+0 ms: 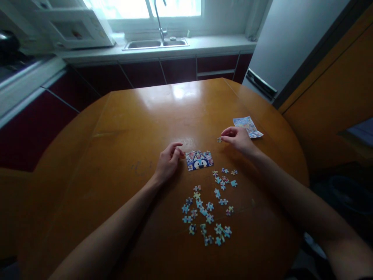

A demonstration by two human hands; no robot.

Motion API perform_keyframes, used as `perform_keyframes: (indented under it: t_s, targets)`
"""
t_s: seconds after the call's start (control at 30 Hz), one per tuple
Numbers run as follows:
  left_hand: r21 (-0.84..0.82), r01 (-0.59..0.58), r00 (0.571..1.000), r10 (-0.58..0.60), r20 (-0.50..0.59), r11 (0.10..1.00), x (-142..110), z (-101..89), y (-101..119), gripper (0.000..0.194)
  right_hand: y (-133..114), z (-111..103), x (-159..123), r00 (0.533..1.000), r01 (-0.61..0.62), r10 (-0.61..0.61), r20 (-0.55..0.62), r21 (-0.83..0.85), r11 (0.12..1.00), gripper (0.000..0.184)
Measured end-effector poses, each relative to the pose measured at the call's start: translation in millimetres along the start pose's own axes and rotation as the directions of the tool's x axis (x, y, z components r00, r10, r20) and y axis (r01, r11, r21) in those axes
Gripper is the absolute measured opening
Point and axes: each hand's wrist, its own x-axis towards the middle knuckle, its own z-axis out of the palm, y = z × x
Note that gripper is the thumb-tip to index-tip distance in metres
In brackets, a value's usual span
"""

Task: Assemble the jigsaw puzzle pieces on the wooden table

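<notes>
A partly joined jigsaw puzzle point(199, 160) lies flat on the wooden table, showing a blue cartoon face. My left hand point(169, 160) rests at its left edge, fingers loosely curled and apart, with nothing visible in them. My right hand point(237, 139) is beyond the puzzle to the right, pinching a small puzzle piece point(219, 139) between thumb and fingertips. Several loose puzzle pieces point(203, 211) are scattered nearer to me, below the joined part. A creased picture sheet point(248, 126) lies just behind my right hand, which covers part of it.
The brown wooden table point(131, 128) has rounded ends. Past it stand a counter with a double sink point(145, 44), a tap point(161, 27) and a white microwave point(77, 31). A fridge point(291, 42) is at the back right.
</notes>
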Motion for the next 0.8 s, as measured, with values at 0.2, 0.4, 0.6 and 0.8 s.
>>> perform_keyframes:
  t_s: [0.2,0.4,0.6,0.8]
  targets:
    - [-0.016,0.002,1.0,-0.002,0.003,1.0,0.6,0.6,0.5,0.027,2.7,-23.7,-31.5,0.978,-0.11,0.13,0.163,-0.124,0.986,0.011]
    - [-0.004,0.009,1.0,-0.009,0.001,1.0,0.9,0.5,4.4,0.026,7.7,-20.3,-47.9,0.97,-0.124,0.156,0.186,-0.176,0.977,0.01]
    - [0.018,-0.005,1.0,0.005,0.019,1.0,0.7,-0.5,5.5,0.026,9.3,-15.2,-56.1,0.988,0.015,0.031,0.151,-0.297,0.955,0.008]
    - [0.043,-0.002,1.0,0.001,0.013,0.999,0.0,-0.4,6.6,0.028,9.2,-12.7,-61.5,0.99,0.09,-0.042,0.137,-0.369,0.925,0.006]
